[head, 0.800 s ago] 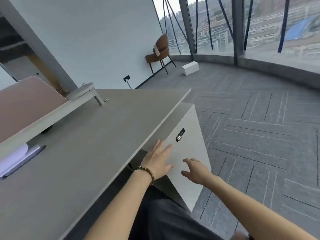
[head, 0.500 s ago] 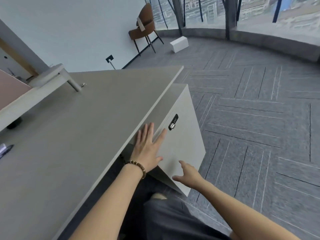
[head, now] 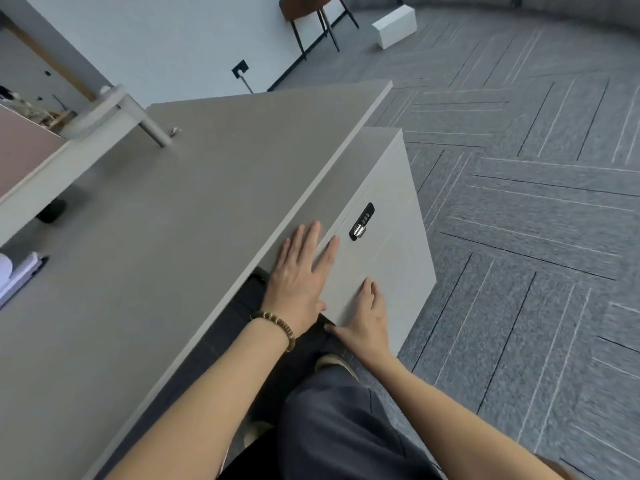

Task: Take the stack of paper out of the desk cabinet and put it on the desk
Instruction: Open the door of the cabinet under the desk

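**Hands Flat on the Cabinet Door**

Left hand (head: 300, 278) lay open and flat, fingers spread, on the front face of the desk cabinet (head: 388, 244), close under the near edge of the desk (head: 194, 216); it gripped nothing. A beaded bracelet (head: 277, 323) circled its wrist. The right hand (head: 363, 322) lay lower on the same face, fingers extended against the panel and thumb pointing out past the panel's near lower corner; it also held nothing. The cabinet door stood shut, so the stack of paper was not visible. A black combination lock (head: 362, 221) sat on the door, just beyond the left fingertips. At the left edge of the desk lay a clipboard with white sheets (head: 17, 271). On the grey carpet beyond the far corner stood a brown chair (head: 311, 15) and a white box (head: 394, 26).
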Motion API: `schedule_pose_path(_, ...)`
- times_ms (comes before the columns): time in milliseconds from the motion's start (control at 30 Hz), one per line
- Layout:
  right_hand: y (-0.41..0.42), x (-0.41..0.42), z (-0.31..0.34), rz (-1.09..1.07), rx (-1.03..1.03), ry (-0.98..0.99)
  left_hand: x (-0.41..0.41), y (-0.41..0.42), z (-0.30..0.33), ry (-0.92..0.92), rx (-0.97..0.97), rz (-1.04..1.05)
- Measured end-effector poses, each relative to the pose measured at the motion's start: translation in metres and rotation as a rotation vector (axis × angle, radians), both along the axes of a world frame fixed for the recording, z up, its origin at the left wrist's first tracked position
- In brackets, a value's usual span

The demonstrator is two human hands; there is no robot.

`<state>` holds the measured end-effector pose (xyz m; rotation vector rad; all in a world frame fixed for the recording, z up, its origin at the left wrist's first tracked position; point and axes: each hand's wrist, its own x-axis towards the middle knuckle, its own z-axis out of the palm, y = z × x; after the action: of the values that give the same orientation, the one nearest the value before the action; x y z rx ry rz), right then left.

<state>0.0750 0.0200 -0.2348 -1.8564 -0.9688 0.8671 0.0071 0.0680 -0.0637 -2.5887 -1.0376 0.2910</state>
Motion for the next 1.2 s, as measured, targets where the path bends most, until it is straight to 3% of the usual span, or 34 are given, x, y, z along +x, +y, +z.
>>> schedule_pose_path(400,-0.032,0.031,0.002,0.102,0.044,-0.049,0.006,-0.006,0.007,0.051,-0.030,0.080)
schedule_pose_path(733,-0.101,0.103,0.002,0.204,0.085,-0.069,0.025,-0.020,0.019,0.093,-0.101,0.266)
schedule_pose_path(933,-0.133,0.138,-0.010,0.133,0.128,0.061,0.049,-0.045,0.021,0.123,-0.123,0.391)
schedule_pose_path(1200,-0.159,0.207,-0.004,0.050,0.088,0.045,0.052,-0.049,0.023,0.191,-0.150,0.413)
